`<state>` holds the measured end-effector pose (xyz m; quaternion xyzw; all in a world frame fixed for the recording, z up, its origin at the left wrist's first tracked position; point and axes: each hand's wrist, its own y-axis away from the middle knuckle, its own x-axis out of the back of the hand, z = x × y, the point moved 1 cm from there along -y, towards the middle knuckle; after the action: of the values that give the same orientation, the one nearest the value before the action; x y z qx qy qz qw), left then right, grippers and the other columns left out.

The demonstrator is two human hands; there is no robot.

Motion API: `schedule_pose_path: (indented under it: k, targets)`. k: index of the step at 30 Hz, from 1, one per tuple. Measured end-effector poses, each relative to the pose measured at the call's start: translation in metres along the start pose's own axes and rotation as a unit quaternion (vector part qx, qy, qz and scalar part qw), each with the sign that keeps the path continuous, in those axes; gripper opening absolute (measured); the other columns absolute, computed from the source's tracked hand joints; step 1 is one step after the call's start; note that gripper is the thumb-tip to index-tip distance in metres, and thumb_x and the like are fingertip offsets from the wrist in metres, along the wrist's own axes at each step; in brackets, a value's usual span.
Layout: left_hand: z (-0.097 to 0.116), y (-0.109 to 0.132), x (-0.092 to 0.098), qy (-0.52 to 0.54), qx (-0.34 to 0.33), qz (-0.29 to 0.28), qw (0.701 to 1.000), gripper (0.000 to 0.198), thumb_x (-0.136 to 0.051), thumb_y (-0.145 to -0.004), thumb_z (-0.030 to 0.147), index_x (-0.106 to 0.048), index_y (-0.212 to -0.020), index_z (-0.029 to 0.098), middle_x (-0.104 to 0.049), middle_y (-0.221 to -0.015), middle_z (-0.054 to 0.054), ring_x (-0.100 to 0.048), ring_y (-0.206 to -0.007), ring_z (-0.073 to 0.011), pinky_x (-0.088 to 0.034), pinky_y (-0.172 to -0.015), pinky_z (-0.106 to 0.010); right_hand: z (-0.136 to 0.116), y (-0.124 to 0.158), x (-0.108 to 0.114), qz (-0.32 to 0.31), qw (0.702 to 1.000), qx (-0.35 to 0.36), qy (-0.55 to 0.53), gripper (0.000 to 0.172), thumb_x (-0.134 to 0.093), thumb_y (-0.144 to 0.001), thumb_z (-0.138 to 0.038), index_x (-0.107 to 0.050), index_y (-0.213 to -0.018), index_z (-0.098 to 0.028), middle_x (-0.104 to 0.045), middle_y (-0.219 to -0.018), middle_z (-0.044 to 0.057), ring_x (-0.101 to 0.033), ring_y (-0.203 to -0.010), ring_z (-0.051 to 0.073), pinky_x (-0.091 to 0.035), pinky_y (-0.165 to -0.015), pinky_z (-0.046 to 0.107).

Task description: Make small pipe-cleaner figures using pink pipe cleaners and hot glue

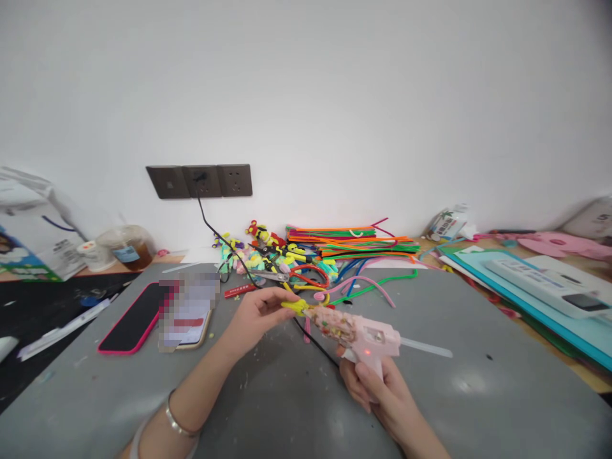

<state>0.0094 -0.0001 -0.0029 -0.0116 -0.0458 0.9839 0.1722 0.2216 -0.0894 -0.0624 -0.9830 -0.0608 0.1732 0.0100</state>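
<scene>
My right hand (pixel 377 386) is wrapped round the grip of a pink glue gun (pixel 363 335) whose red light is on; a clear glue stick (pixel 425 348) pokes out of its back. The gun's nozzle points left at a small yellow pipe-cleaner piece (pixel 295 307) pinched in the fingers of my left hand (pixel 255 319). Both hands hover over a grey mat (pixel 268 395). A bracelet sits on my left wrist. The gun's black cord (pixel 313 341) runs up to a wall socket (pixel 201 181).
Colourful pipe cleaners (pixel 351 245) and small pipe-cleaner figures (pixel 258 245) lie by the wall, with scissors (pixel 291 277) in front. Two phones (pixel 136 319) lie at the left. Teal sheets and white boxes (pixel 540 287) fill the right. A jar (pixel 129 247) and a carton (pixel 29 236) stand far left.
</scene>
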Motion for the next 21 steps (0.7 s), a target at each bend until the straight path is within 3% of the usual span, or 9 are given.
schedule_pose_path:
  k: [21]
  targets:
    - [-0.0003,0.0004,0.0004,0.008,-0.010,0.001,1.000,0.017,-0.081,-0.071,0.023,-0.077,-0.087,0.016,-0.079,-0.093,-0.007,-0.072,-0.084,-0.0191,-0.056,-0.079,-0.027,-0.0017,-0.0028,0.0001,-0.001,1.000,-0.004,0.007,0.050,-0.066,-0.083,-0.066,-0.060,-0.087,-0.016,-0.033,-0.050,-0.011,-0.018,-0.043,0.005,-0.019,-0.042,0.021]
